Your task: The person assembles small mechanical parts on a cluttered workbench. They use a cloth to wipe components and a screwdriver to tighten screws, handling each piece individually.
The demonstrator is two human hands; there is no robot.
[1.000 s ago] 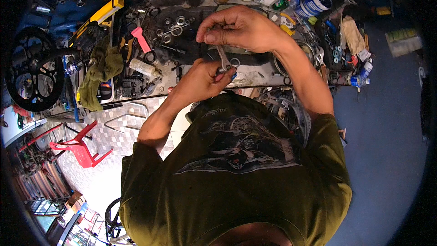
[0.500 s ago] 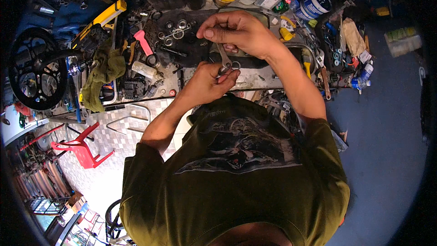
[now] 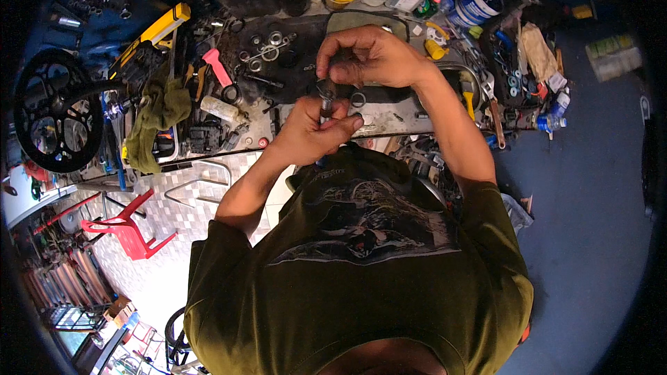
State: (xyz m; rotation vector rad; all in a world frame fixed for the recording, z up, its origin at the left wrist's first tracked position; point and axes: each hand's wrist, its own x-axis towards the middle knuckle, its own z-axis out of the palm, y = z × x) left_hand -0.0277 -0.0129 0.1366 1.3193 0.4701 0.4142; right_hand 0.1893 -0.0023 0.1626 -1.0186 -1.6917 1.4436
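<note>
My left hand (image 3: 310,128) is closed around a small silver cylindrical metal part (image 3: 326,105), which points up between thumb and fingers. Just above it, my right hand (image 3: 375,57) is curled with thumb and fingers bent. Under those fingers, the dark head of a wrench (image 3: 324,88) sits at the top of the silver part; most of its handle is hidden by the hand. Beside the hands a metal ring (image 3: 358,99) lies on the bench.
Metal rings (image 3: 271,50) lie on a dark mat left of my hands, near a pink-handled tool (image 3: 217,67). Bottles and a white-blue tub (image 3: 477,5) line the back. An adjustable wrench (image 3: 493,107) lies at the right edge. A wheel (image 3: 57,107) stands far left.
The wrench head has shifted left and now sits over the silver part. My right hand has come slightly lower, and my left hand has turned a little.
</note>
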